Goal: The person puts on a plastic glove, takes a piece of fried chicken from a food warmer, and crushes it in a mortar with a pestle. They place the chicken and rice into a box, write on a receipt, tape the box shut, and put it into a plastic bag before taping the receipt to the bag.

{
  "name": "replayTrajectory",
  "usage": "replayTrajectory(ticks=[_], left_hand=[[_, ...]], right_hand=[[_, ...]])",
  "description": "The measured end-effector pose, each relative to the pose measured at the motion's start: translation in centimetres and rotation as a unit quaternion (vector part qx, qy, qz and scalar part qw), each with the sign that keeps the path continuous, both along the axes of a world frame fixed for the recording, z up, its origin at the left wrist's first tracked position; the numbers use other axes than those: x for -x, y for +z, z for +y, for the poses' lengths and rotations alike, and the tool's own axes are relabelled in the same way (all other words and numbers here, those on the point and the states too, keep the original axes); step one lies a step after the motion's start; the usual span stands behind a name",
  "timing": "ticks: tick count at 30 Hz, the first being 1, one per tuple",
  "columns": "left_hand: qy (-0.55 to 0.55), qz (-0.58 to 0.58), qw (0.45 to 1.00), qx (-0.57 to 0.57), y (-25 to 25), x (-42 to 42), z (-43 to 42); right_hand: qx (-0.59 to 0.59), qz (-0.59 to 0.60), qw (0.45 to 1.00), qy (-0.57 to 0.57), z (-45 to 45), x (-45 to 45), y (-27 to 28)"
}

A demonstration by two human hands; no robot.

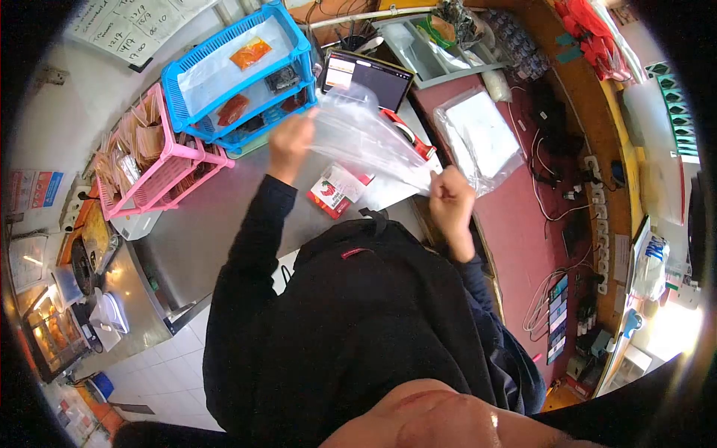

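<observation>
A clear plastic bag (362,134) is stretched between my two hands above the counter. My left hand (291,144), slightly blurred, is closed on its left end. At the lower right end, my right hand (452,200) grips the bag in closed fingers, where the plastic is gathered narrow. Under and behind the bag are a red tape dispenser (418,143) and a tablet (373,84) with its screen lit. A red and white printed packet (334,192) lies on the metal counter between my hands.
A blue tiered rack (183,93) with sachets stands at the back left, beside a pink rack (170,149) full of paper slips. A plastic-wrapped white stack (484,134) lies on the reddish table (500,231). Further back is a grey tray (418,52). Cables run along the right.
</observation>
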State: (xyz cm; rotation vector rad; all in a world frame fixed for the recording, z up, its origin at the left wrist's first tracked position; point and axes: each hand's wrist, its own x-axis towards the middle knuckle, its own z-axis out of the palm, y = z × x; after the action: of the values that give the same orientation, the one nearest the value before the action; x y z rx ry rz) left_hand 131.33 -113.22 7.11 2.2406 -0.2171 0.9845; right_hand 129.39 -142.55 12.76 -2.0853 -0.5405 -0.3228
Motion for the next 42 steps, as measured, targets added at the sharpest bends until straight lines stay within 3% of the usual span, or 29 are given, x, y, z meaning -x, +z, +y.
replayTrajectory(ticks=[1,3,5,6,8,9,10,11,12,14,15,17,18,24,26,27,28,29,30,31,32,34,35,36,38,40,42], left_hand=[[0.032,-0.036,0.998,-0.035,0.4,-0.1,1.7],[0.064,-0.075,0.992,-0.072,0.7,-0.7,2.3],[0.101,0.001,0.991,0.094,0.9,-1.3,0.5],[0.091,-0.010,0.985,0.147,-0.5,-1.9,-0.6],[0.047,0.012,0.976,0.210,-2.9,-2.5,-4.3],[0.015,0.044,0.974,0.222,-3.6,-2.5,-6.8],[0.000,0.131,0.965,0.229,-7.3,-3.1,-9.0],[-0.008,0.192,0.950,0.245,-7.5,-2.8,-10.8],[-0.015,0.124,0.965,0.232,-9.5,-3.2,-11.3],[-0.005,0.146,0.967,0.210,-11.9,-4.3,-9.4],[0.008,0.190,0.961,0.203,-13.1,-5.1,-7.9],[0.057,0.268,0.946,0.171,-15.2,-7.0,-4.6],[0.084,0.291,0.940,0.155,-15.8,-7.9,-4.0],[0.128,0.287,0.934,0.169,-16.6,-11.1,-6.0],[0.114,0.228,0.963,-0.086,-25.1,-14.7,-3.3],[0.010,0.269,0.962,-0.040,-36.0,-18.4,-1.1],[-0.040,0.238,0.916,-0.320,-35.8,-17.8,0.5],[0.049,0.223,0.958,-0.173,-28.2,-14.0,0.4],[0.015,0.368,0.898,0.242,-24.2,-12.7,0.4],[0.104,0.303,0.696,0.643,-19.9,-11.3,0.4],[0.106,0.313,0.692,0.641,-17.5,-10.3,0.6],[0.210,0.261,0.891,0.308,-15.3,-8.6,1.3],[0.201,0.197,0.924,0.260,-13.3,-8.4,0.3],[0.193,0.130,0.949,0.212,-10.9,-8.3,-1.7],[0.054,0.021,0.971,0.232,-5.1,-7.8,-7.6],[0.013,0.101,0.981,0.165,1.6,-5.6,-10.9],[0.099,0.078,0.983,0.130,2.1,-5.5,-9.3]], right_hand=[[-0.004,0.030,1.000,-0.008,-0.1,0.4,1.5],[0.012,-0.023,0.999,-0.019,-1.0,-0.5,0.7],[0.032,-0.090,0.993,-0.075,-0.8,-2.7,-0.3],[0.066,-0.062,0.990,-0.111,-0.7,-3.8,-0.8],[0.000,0.054,0.998,-0.032,-1.5,-7.5,-7.7],[-0.024,0.185,0.982,-0.009,-0.9,-8.4,-10.5],[-0.046,0.313,0.948,0.015,0.2,-8.6,-12.0],[-0.123,0.370,0.921,-0.006,2.5,-7.1,-12.5],[-0.198,0.424,0.883,-0.025,5.2,-5.0,-12.6],[-0.071,0.530,0.834,0.133,7.8,-1.3,-6.5],[-0.069,0.529,0.835,0.135,7.6,-1.1,-6.2],[-0.026,0.358,0.924,0.128,6.8,-0.6,-5.8],[-0.036,0.386,0.914,0.121,6.5,-0.7,-4.2],[0.029,0.291,0.951,0.101,5.0,0.0,-2.3],[0.071,0.243,0.961,0.113,4.7,2.0,-0.8],[0.109,0.243,0.950,0.163,5.0,3.3,0.8],[0.121,0.284,0.933,0.184,5.0,3.9,1.3],[0.092,0.280,0.938,0.184,4.1,4.1,0.9],[0.063,0.265,0.944,0.189,3.1,3.0,0.2],[0.021,0.270,0.949,0.163,1.9,2.1,0.0],[0.064,0.318,0.939,0.112,0.6,0.7,0.9],[0.101,0.145,0.984,-0.019,-2.7,-2.7,-1.7],[0.159,0.006,0.985,-0.068,-2.4,-3.1,-0.4],[0.179,-0.066,0.981,-0.040,-1.5,-4.0,0.9],[0.147,-0.101,0.984,0.004,2.5,-4.6,1.0],[0.143,-0.123,0.982,0.019,6.2,-5.2,-0.3],[0.168,-0.004,0.983,-0.074,6.0,-8.4,-2.8]])
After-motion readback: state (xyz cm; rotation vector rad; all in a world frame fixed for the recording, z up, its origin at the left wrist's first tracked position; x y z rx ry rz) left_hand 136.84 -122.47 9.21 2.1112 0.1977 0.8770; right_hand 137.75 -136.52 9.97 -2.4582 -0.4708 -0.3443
